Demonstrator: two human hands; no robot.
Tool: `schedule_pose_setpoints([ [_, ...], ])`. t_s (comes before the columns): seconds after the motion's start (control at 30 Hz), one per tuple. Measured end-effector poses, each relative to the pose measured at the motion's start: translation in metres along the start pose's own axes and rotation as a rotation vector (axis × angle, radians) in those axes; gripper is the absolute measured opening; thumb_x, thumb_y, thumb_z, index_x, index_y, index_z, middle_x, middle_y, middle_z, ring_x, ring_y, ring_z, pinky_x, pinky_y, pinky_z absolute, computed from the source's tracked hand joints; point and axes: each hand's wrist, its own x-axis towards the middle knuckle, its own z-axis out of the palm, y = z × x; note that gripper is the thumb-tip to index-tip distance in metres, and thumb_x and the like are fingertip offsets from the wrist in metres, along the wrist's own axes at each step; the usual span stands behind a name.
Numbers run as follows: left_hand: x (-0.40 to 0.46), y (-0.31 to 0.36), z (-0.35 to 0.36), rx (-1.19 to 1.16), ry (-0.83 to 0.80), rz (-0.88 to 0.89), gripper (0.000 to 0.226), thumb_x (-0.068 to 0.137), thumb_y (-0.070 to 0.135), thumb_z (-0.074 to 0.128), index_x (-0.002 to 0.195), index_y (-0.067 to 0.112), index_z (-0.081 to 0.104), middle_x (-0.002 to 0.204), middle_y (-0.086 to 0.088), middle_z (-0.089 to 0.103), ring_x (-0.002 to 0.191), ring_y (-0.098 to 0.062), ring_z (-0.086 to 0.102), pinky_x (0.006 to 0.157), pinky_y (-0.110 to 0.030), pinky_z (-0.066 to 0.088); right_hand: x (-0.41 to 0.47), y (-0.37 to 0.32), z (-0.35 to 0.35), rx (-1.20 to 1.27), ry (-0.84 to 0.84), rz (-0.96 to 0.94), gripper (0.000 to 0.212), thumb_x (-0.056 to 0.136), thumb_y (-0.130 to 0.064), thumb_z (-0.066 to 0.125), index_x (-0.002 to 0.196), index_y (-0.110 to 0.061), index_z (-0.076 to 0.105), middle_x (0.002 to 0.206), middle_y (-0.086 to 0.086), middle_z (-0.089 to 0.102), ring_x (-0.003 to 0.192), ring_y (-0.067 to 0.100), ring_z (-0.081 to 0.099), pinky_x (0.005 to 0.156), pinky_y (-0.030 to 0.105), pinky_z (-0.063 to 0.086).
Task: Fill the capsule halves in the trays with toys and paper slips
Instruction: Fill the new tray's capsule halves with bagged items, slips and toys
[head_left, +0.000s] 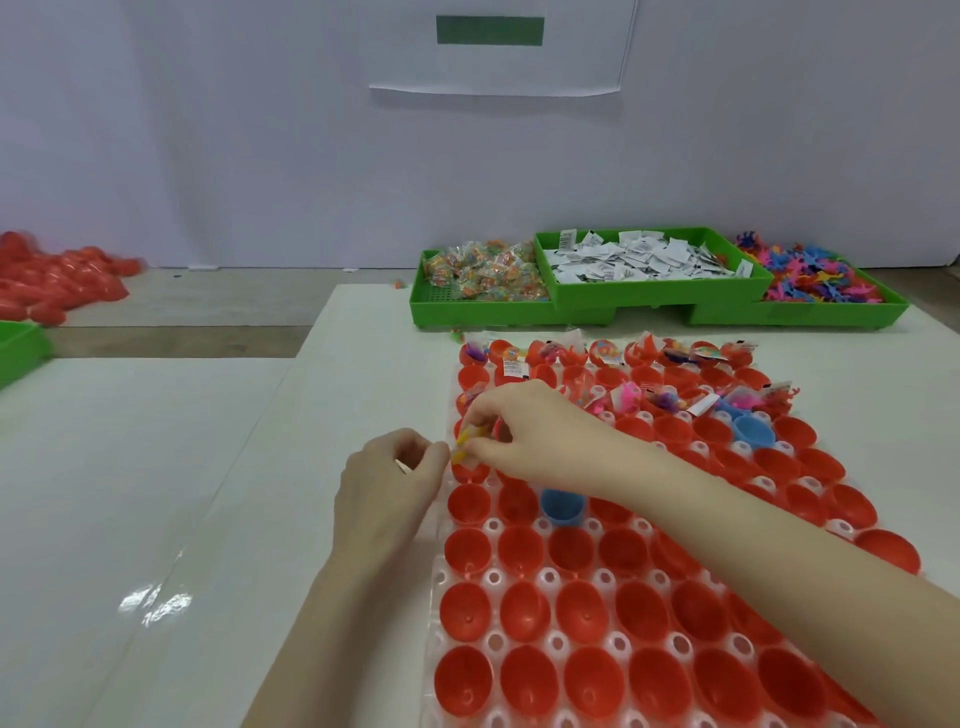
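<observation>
— Pinching a small yellow toy (460, 443), is that what the right hand (524, 428) is doing?

— Yes. Its fingertips are curled round the yellow toy over the left edge of the clear tray (605, 577), above the red capsule halves (519, 608) near the tray's far-left corner. The toy's long axis runs roughly upright, top tilted slightly away; blur makes its shape hard to read.

— And the left hand (395, 470)?

— Just beside the tray's left edge, fingers curled, fingertips meeting the same toy, so it seems to grip it too. It also holds something thin and pale, possibly a paper slip.

— How do the halves sit?

— Open mouths up, in rows along the tray. The 2 far rows already carry toys and slips; the near rows hold nothing. 2 blue capsule halves (562, 506) sit among the red ones.

— Behind the tray?

— 3 green bins (660, 301) along the table's far edge: bagged toys (483, 273) in the left one, paper slips (639, 257) in the middle, loose coloured figures (815, 275) in the right. A pile of red capsule shells (57, 283) lies at the far left.
</observation>
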Motion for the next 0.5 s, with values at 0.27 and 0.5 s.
schedule_pose_setpoints([
  [0.27,-0.0005,0.0016,-0.004,0.083,-0.063,0.085,0.022,0.063,0.038,0.047,0.047,0.023,0.054,0.046,0.011,0.053,0.056,-0.016,0.052,0.055,-0.028,0.036,0.0088,-0.0061,-0.0044,-0.127,-0.111,-0.038,0.018,0.084,-0.007,0.053,0.092,-0.008,0.069,0.088,0.002,0.067,0.081,0.019,0.06,0.073,0.034,0.051],
  [0.5,0.0019,-0.0004,-0.0065,0.048,-0.123,0.068,0.024,0.062,0.04,0.053,0.057,0.02,0.065,0.052,0.01,0.062,0.058,-0.019,0.058,0.056,-0.033,0.046,0.0086,-0.0079,-0.0039,-0.175,-0.081,-0.037,0.02,0.081,-0.009,0.062,0.1,-0.012,0.068,0.085,-0.001,0.064,0.083,0.019,0.06,0.074,0.038,0.053],
])
